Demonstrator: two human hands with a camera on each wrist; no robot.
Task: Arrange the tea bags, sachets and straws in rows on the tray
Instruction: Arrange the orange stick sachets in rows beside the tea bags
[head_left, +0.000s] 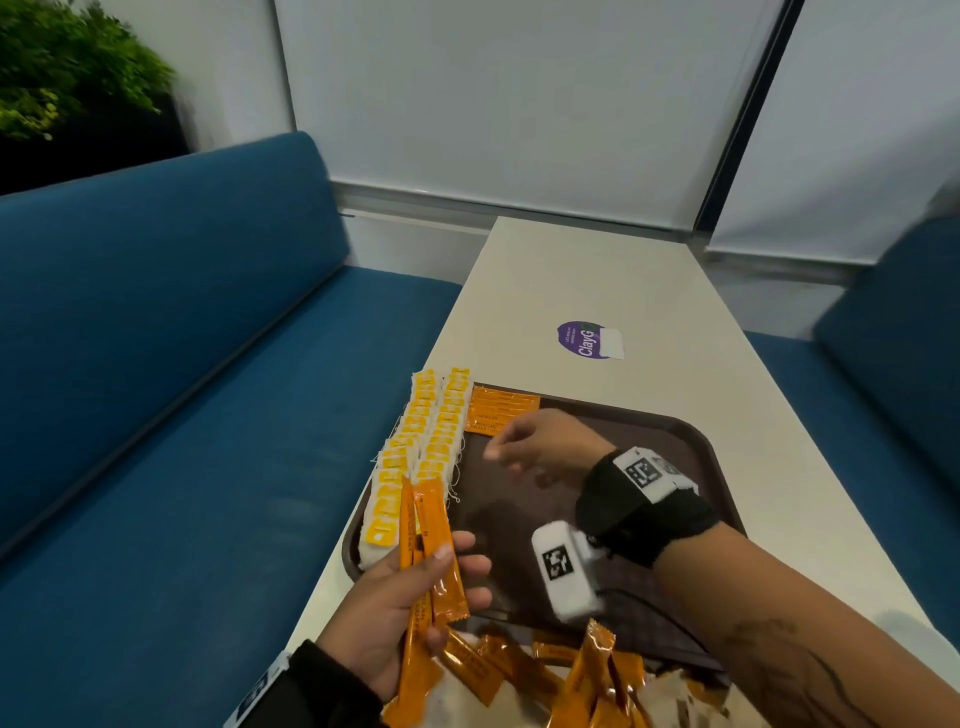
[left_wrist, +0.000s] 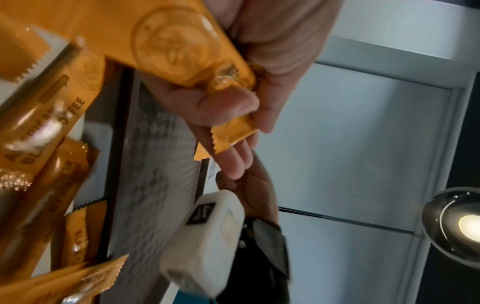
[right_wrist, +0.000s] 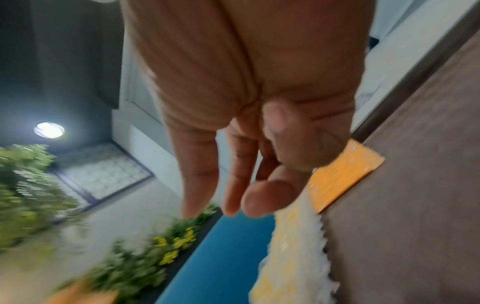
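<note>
A dark brown tray (head_left: 675, 441) lies on the white table (head_left: 623, 280). Two rows of white tea bags with yellow tags (head_left: 426, 447) run along the tray's left side. Several orange coffee sachets (head_left: 498, 408) lie stacked flat at its far left corner. My left hand (head_left: 410, 587) grips a bunch of orange sachets (head_left: 428, 540) over the tray's near left corner; in the left wrist view the held sachets (left_wrist: 182, 47) fill the top. My right hand (head_left: 524, 447) hovers empty over the tray just right of the sachet stack, fingers relaxed (right_wrist: 207, 174).
A heap of loose orange sachets (head_left: 571, 675) lies at the table's near edge, in front of the tray. A purple sticker (head_left: 587, 340) is on the table beyond the tray. Blue benches (head_left: 182, 338) flank the table, and a plant (head_left: 67, 67) stands at far left.
</note>
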